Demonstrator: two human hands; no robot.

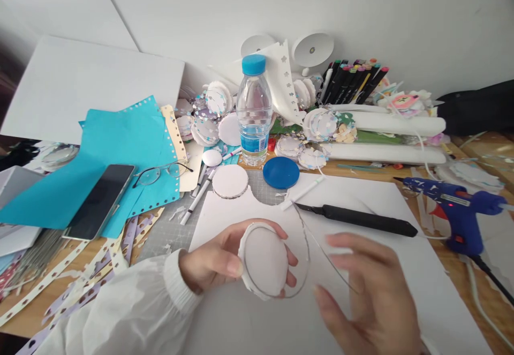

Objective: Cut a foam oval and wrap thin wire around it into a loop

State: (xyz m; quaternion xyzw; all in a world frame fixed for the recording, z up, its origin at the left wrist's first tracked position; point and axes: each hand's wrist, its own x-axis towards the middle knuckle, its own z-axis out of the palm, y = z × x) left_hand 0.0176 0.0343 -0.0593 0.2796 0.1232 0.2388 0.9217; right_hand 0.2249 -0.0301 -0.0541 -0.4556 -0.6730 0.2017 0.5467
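My left hand grips a round white foam-like disc with a ragged edge, thumb in front and fingers behind and around it. A thin grey wire curves along the disc's rim, loops out to the right and runs as a straighter length toward my right hand. That hand is raised to the right of the disc, slightly blurred, with thumb and fingers spread apart. Whether the wire's end touches it cannot be made out. Both hands are over a large white sheet.
Behind lie a black craft knife, a blue disc, another white disc and a bottle. A blue glue gun is at right. Left are a phone, glasses and turquoise paper.
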